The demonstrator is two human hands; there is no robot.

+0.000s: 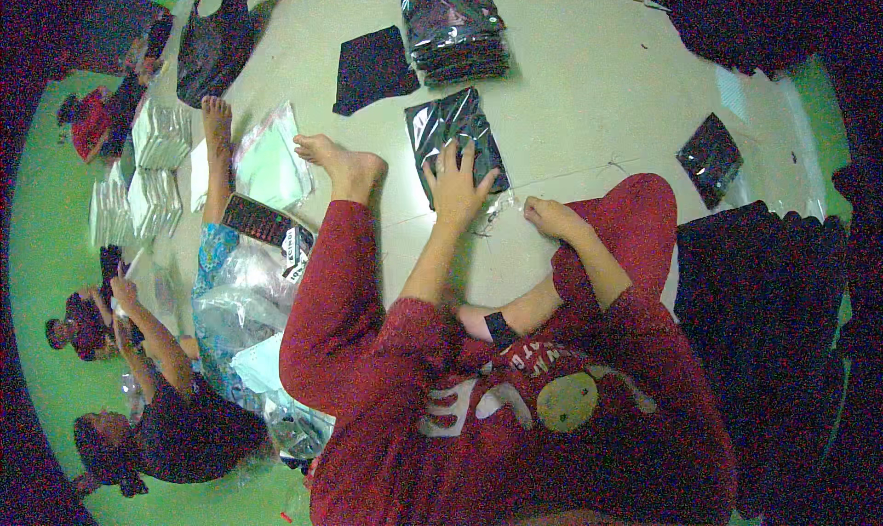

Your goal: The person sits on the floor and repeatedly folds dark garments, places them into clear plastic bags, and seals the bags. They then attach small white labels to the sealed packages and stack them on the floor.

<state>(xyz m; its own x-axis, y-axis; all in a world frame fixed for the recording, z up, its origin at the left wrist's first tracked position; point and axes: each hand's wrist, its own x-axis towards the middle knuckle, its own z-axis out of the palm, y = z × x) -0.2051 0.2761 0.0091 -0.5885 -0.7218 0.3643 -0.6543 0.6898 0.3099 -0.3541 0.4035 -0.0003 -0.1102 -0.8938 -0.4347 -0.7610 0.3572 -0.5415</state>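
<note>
My left hand point(455, 188) lies flat with fingers spread on a dark folded garment in a clear, shiny plastic bag point(471, 121). The package rests on the pale floor in front of me. Just right of its near end, my right hand point(550, 219) is closed in a pinch; what it holds, if anything, is too small to make out. A crumpled clear plastic edge point(501, 211) sticks out between the package and that hand.
Beyond the package are a stack of bagged dark garments point(455, 29) and a dark folded cloth point(372, 68). Another bagged garment point(710, 161) and a dark cloth pile point(763, 314) lie right. At left are a black bag point(219, 48), white packet stacks point(156, 172) and a seated person point(189, 429).
</note>
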